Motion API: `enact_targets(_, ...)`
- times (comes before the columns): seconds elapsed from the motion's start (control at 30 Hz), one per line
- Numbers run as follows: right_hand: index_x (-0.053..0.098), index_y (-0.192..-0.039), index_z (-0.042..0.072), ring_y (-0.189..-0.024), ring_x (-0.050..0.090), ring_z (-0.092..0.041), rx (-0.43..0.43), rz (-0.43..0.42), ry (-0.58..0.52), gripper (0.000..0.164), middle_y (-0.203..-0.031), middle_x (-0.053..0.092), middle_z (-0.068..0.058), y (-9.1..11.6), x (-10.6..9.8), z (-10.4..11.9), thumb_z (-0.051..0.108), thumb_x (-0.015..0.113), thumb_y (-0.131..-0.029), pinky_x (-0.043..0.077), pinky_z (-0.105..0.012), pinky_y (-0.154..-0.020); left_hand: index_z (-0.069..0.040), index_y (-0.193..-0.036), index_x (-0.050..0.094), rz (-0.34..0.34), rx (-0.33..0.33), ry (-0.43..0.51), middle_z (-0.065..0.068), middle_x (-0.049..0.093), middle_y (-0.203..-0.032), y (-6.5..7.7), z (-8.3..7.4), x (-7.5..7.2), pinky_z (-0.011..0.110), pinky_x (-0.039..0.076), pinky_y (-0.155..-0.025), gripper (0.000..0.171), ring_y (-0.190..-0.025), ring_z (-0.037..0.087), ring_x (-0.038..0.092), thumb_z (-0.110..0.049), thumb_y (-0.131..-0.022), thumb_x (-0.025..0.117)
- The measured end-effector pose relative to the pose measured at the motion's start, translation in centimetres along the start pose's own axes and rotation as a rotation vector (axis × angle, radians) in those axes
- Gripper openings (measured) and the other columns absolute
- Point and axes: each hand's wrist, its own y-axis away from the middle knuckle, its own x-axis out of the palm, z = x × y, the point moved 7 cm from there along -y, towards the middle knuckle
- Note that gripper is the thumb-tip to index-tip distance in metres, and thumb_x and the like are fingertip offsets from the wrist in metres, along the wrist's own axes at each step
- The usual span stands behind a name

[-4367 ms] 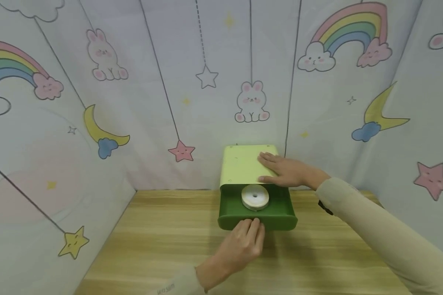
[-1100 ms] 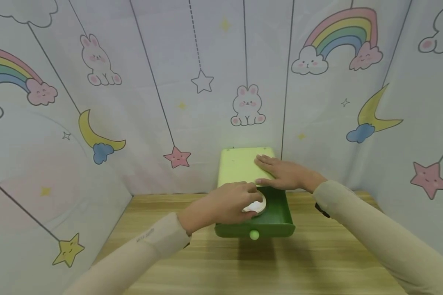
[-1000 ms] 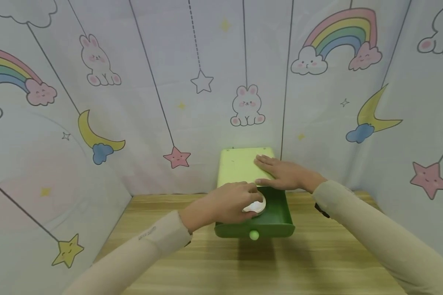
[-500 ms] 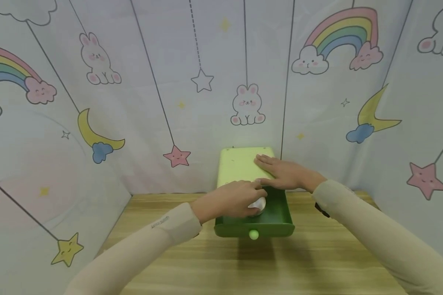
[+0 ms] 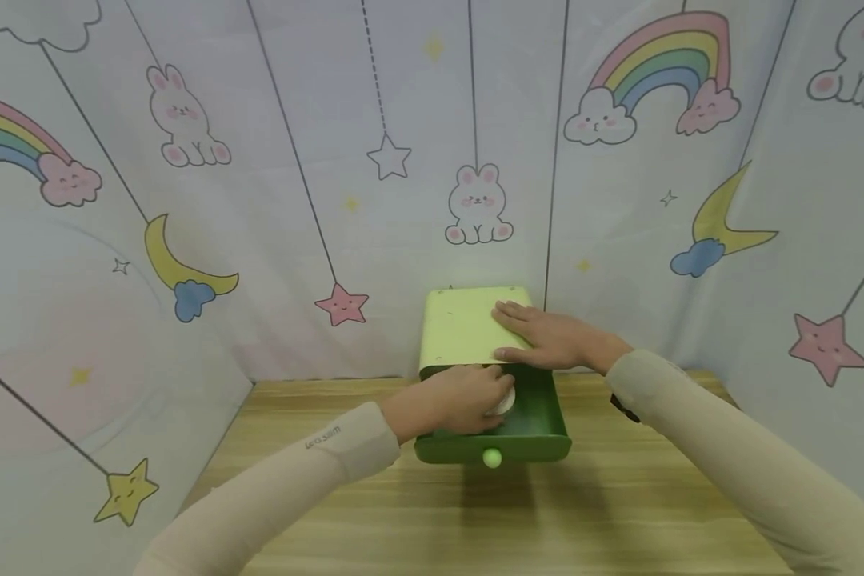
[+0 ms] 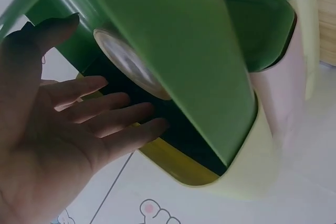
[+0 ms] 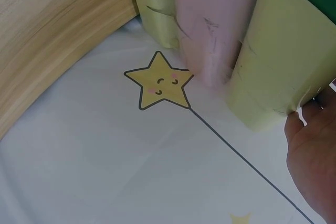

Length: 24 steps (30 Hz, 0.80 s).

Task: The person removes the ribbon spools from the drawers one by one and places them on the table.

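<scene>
Left hand reaches into the open dark-green drawer, fingers around the white tape roll lying inside; whether they actually grip it cannot be told. The drawer, with its pale knob, projects from the light-green box on the bench. Right hand lies flat, fingers straight, on the box top.

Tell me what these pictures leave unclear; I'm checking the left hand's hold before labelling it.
- Head view: the left hand covers most of the white tape roll, so the grip is hidden.
- Left wrist view: the drawer wall hides most of the roll; the fingers look straight.
- Right wrist view: the right hand is cut off by the edge.
</scene>
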Motion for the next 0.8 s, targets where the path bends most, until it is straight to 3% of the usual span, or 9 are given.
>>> enact_targets(0.23,0.015,-0.169,0.017,-0.166,0.013,-0.030,0.001,0.001,0.011,0.089,-0.178,0.009,-0.006,0.1,-0.1,0.1,0.070,0.043,-0.104,0.022,-0.055,-0.133,-0.012,-0.156,0.042,0.051,-0.055,0.069,0.008,0.058,-0.146,-0.3,0.2,0.6,0.034,0.060,-0.093,0.063,-0.119,0.021,0.067,-0.044,-0.105,0.061)
enact_targets(0.8,0.016,-0.169,0.014,-0.166,0.013,-0.032,-0.014,-0.011,0.009,0.087,-0.178,0.010,-0.009,0.1,-0.1,0.0,0.066,0.044,-0.105,0.020,-0.055,-0.133,-0.015,-0.158,0.040,0.074,-0.078,0.110,0.007,0.061,-0.142,-1.2,1.3,1.8,0.032,0.060,-0.091,0.066,-0.113,0.017,0.069,-0.044,-0.103,0.065)
